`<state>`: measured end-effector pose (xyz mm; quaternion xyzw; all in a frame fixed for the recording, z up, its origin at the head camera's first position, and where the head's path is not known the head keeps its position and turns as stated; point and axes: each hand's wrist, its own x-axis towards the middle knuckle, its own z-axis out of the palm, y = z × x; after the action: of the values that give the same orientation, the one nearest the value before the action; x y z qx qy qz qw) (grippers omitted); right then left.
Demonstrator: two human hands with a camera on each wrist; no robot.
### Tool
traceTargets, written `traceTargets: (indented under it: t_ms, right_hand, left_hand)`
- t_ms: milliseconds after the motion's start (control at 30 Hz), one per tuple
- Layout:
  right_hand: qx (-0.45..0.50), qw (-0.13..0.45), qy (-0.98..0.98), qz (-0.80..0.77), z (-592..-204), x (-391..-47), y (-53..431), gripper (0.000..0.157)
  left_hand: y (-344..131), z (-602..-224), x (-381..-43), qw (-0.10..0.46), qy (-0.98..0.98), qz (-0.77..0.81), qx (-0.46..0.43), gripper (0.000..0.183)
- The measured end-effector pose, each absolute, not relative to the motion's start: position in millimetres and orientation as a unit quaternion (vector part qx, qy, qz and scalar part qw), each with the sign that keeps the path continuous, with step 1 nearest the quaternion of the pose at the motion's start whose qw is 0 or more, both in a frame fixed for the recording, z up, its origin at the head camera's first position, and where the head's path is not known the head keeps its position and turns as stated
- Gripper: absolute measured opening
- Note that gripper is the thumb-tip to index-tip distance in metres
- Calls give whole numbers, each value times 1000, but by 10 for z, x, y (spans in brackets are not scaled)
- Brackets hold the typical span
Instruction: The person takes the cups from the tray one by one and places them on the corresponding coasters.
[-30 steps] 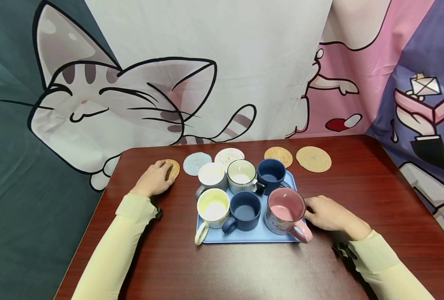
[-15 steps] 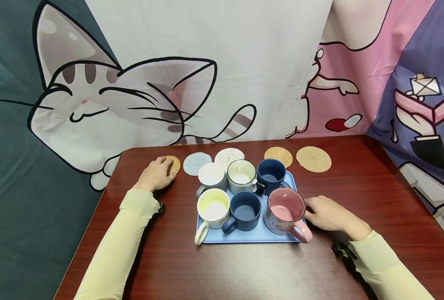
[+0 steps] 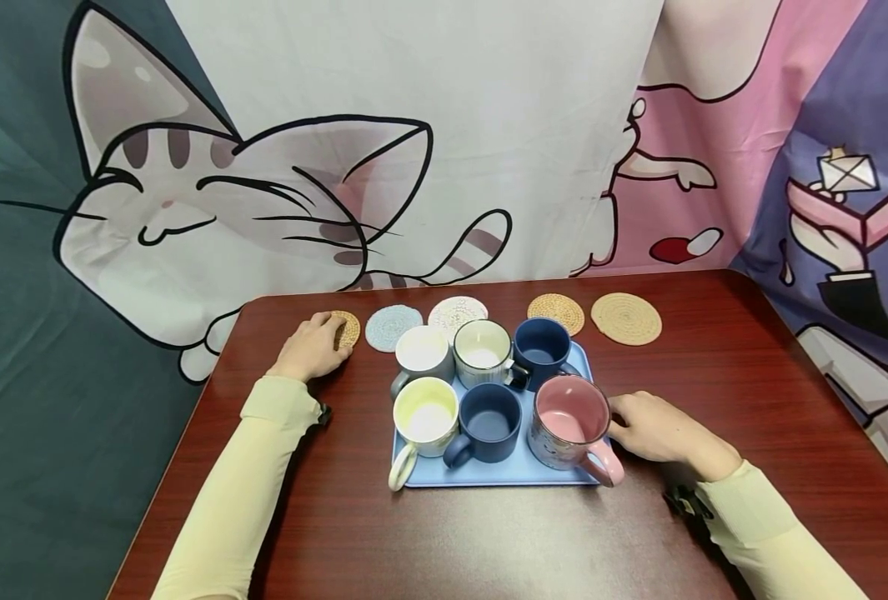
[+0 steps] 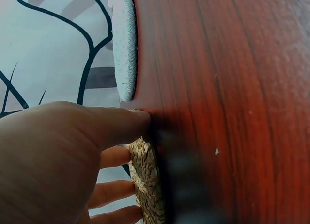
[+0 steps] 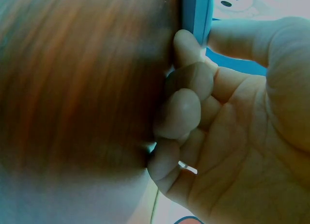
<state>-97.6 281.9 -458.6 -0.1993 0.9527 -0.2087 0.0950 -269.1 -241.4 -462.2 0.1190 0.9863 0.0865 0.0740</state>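
Note:
My left hand (image 3: 311, 348) rests its fingertips on a small round woven straw coaster (image 3: 348, 328) at the table's back left. In the left wrist view, the thumb lies at the edge of that coaster (image 4: 149, 185) and the other fingers reach onto its top, fairly straight. My right hand (image 3: 654, 425) holds the right rim of a light blue tray (image 3: 489, 477). In the right wrist view, the thumb is on one side of the tray's rim (image 5: 196, 15), with curled fingers on the other. Nearest that hand on the tray stands a pink mug (image 3: 569, 417).
Also on the tray are a yellow-lined mug (image 3: 424, 417), a front navy mug (image 3: 490, 423), a grey-white mug (image 3: 423, 350), a striped mug (image 3: 483, 354) and another navy mug (image 3: 543, 346). Behind lie a blue coaster (image 3: 393, 327), a white coaster (image 3: 459, 312) and two straw coasters (image 3: 627, 318).
My left hand and the straw coaster under it have shifted slightly away from me, toward the back edge, then stayed there. The right hand, tray and mugs have not moved.

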Motion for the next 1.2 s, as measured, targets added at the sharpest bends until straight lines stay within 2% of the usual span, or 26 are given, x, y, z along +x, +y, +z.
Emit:
traceTargets:
  t_ms: [933, 1200]
  right_hand:
    - [-193, 102, 954, -204, -4617, -993, 2845, 8]
    - [-194, 100, 954, -204, -4618, -985, 2838, 9]
  left_hand:
    - [-2413, -4615, -2650, 73, 986, 93, 115, 63]
    - [-2430, -4583, -2538, 49, 986, 91, 129, 64]
